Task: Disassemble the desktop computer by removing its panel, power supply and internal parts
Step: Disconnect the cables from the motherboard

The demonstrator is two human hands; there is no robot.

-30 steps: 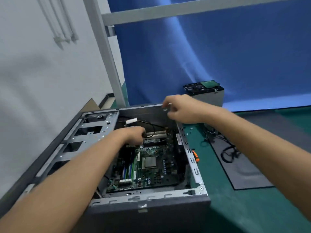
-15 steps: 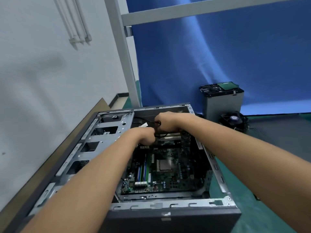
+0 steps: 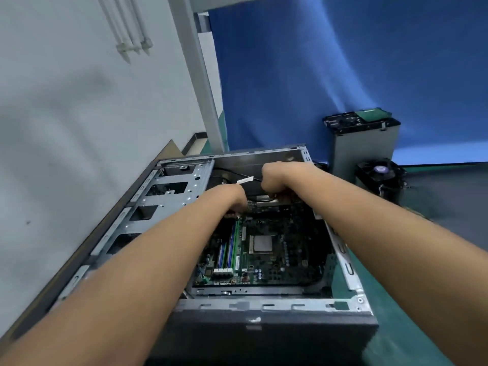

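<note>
The open desktop case (image 3: 266, 307) lies on its side in front of me, its green motherboard (image 3: 266, 260) exposed with a bare CPU and memory sticks. Both hands reach into the far end of the case. My left hand (image 3: 235, 199) curls its fingers down at the board's upper edge, fingertips hidden. My right hand (image 3: 277, 178) is a fist over a black cable (image 3: 261, 199) with a white tag that runs across the back of the case. What each hand holds is mostly hidden.
A silver drive cage (image 3: 163, 207) fills the left side of the case. A removed power supply (image 3: 364, 143) stands upright at the back right, with a black cooler fan (image 3: 380, 175) beside it. Green mat and a dark pad lie right; white wall left.
My right hand came off the case's far right rim and dropped inside next to the left hand, closing over the cable. My head moved closer and turned left.
</note>
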